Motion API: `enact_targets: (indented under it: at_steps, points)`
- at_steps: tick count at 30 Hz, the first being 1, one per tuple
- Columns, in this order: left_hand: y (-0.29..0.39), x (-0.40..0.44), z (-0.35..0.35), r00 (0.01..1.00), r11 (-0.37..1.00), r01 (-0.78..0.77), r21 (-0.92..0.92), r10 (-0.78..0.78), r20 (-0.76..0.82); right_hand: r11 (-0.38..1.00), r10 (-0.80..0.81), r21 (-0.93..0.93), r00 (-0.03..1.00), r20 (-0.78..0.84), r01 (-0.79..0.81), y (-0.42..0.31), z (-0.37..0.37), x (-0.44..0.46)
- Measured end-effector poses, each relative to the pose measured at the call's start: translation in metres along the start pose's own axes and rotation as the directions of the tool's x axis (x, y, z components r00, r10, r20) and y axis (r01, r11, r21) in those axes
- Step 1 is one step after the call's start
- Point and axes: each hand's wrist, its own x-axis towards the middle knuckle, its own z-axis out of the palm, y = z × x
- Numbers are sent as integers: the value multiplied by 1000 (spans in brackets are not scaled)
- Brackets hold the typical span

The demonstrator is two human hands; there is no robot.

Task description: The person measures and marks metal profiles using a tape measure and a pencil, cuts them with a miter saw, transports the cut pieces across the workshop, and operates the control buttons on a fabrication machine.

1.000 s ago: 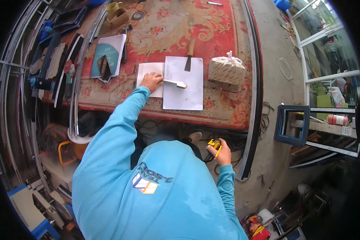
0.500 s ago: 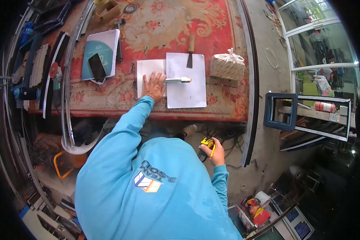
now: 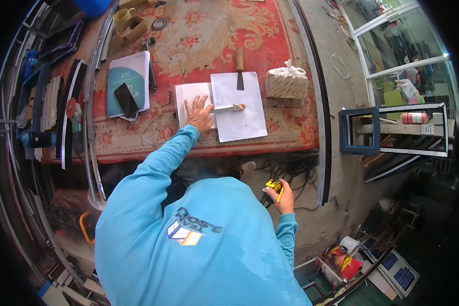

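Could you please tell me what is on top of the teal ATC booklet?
A dark phone lies on the booklet, near its lower edge. The cover directly beneath the phone is hidden.

Tape measure (image 3: 274, 184), yellow and black, gripped in right hand (image 3: 285, 198), slim yellow stick (image 3: 279, 196) with red tip alongside it. White booklet (image 3: 186, 97) flat under spread left hand (image 3: 201, 115). White sheet (image 3: 242, 125), faint writing near top, flat just right of left hand, slightly tilted. Slim silvery metal piece (image 3: 229, 108), orange spot at far end, lies across sheet, near end at left fingers.
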Motion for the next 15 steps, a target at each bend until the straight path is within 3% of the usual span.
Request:
enact_targets:
  at_steps: [9,11,15]
  points:
    - [33,-25,-7,991,993,-41,-114,26,-131,1000,25,-15,1000,-8,-25,3,-5,-10]
    - [58,-42,-10,967,955,-184,-231,135,-215,999,25,-21,999,-38,-26,8,-7,-15]
    - [120,-88,-8,880,693,-444,-568,458,-129,994,49,106,995,-83,-40,30,-6,-24]
